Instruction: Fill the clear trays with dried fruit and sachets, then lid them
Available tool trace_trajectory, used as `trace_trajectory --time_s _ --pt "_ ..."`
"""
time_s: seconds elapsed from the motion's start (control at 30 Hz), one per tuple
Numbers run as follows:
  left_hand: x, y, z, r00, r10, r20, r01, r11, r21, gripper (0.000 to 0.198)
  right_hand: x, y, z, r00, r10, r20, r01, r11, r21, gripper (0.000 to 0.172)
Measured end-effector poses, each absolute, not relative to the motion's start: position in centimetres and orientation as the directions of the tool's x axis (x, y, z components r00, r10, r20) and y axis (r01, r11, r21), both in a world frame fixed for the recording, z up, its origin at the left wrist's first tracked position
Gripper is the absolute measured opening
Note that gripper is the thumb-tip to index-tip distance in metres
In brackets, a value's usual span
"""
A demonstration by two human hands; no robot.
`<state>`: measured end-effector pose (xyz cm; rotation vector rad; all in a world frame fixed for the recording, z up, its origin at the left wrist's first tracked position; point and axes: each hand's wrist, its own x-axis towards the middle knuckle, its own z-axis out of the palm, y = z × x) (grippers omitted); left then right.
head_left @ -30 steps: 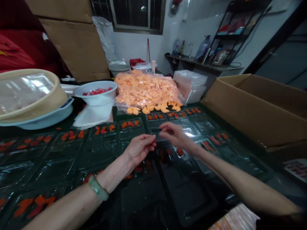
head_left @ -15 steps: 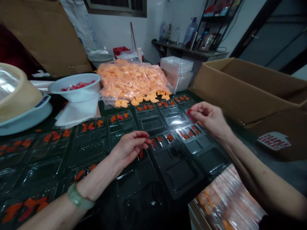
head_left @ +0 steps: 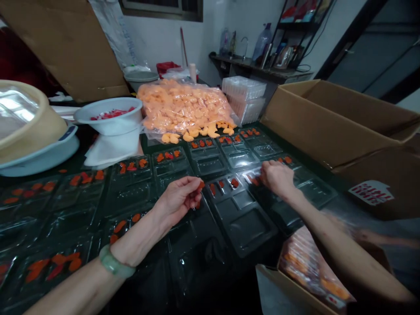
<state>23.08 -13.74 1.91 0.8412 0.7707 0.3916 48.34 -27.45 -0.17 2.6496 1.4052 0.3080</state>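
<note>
Pinching orange pc (head_left: 201, 186), L fingers (head_left: 190, 187); R fingers (head_left: 266, 169) at glossy plas. tray (head_left: 269, 197), grip unclear.

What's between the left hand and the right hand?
Head view: a plastic tray with three orange pieces at its far end, then part of a second tray with more pieces by the right hand. The left hand pinches another piece.

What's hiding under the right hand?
Under the right hand is a shallow plastic tray, with orange-red pieces peeking out beside it. The hand covers part of the tray, so I can't see whether more pieces lie there.
</note>
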Motion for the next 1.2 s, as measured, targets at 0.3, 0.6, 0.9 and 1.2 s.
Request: trace_trajectory --time_s 0.3,0.6,0.9,1.2 --pt "21.9 -14.8 2.9 0.650 0.581 -0.490 0.003 0.642 0.766 0.013 50.1 -27.4 -1.8 0.491 0.871 0.003 0.870 -0.490 0.059 0.018" --pt "23.2 -18.3 1.6 0.668 0.580 -0.466 0.049 0.591 0.805 0.031 37.8 -28.4 0.9 0.286 0.917 0.280 0.500 0.106 -0.860 0.021" --pt "23.9 -18.3 1.8 0.609 0.575 -0.546 -0.023 0.701 0.712 0.014 39.3 -26.1 -0.6 0.339 0.900 0.276 0.607 0.015 -0.795 0.008" --pt "24.9 -17.2 2.6 0.675 0.547 -0.494 -0.256 0.803 0.539 0.026 39.6 -25.3 -0.7 0.086 0.928 0.363 0.948 0.036 -0.317 0.019"
